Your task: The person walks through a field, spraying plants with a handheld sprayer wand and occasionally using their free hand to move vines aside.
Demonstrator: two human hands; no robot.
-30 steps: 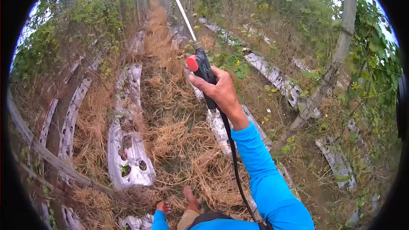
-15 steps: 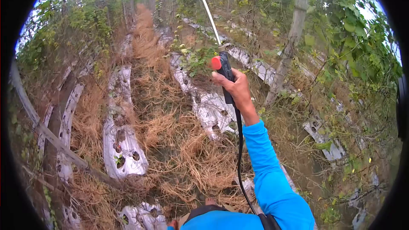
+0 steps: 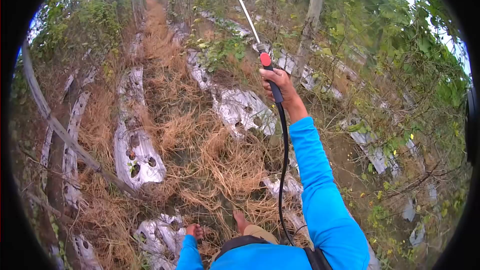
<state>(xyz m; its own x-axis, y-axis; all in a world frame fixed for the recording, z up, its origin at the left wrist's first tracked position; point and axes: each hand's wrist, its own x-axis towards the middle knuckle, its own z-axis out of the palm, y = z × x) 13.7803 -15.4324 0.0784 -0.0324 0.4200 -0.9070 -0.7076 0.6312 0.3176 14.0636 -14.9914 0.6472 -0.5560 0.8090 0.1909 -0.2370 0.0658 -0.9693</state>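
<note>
My right hand (image 3: 282, 86) is closed round the black grip of a spray wand (image 3: 278, 96), with the arm stretched forward. A red part (image 3: 265, 59) shows just above my thumb. From there a thin metal tube (image 3: 242, 6) slants up and left past the top of the view. A black hose (image 3: 285, 155) hangs from the grip down to my waist. Low beside my body, my left hand (image 3: 195, 231) has its fingers curled. Whether anything is inside them is hidden. A black strap (image 3: 317, 258) shows at my right side.
Dry straw (image 3: 190, 135) covers the path ahead. Torn silvery plastic sheeting (image 3: 137, 155) with holes lines both sides. A wooden post (image 3: 311, 20) stands at the right, and a leaning pole (image 3: 65, 132) crosses the left. Climbing plants (image 3: 420, 35) rise around. My bare foot (image 3: 241, 220) is on the straw.
My left hand has come up into view at the bottom. The wand's grip has turned in my right hand, its red part now facing me. The surroundings have shifted left and downward plants appear nearer.
</note>
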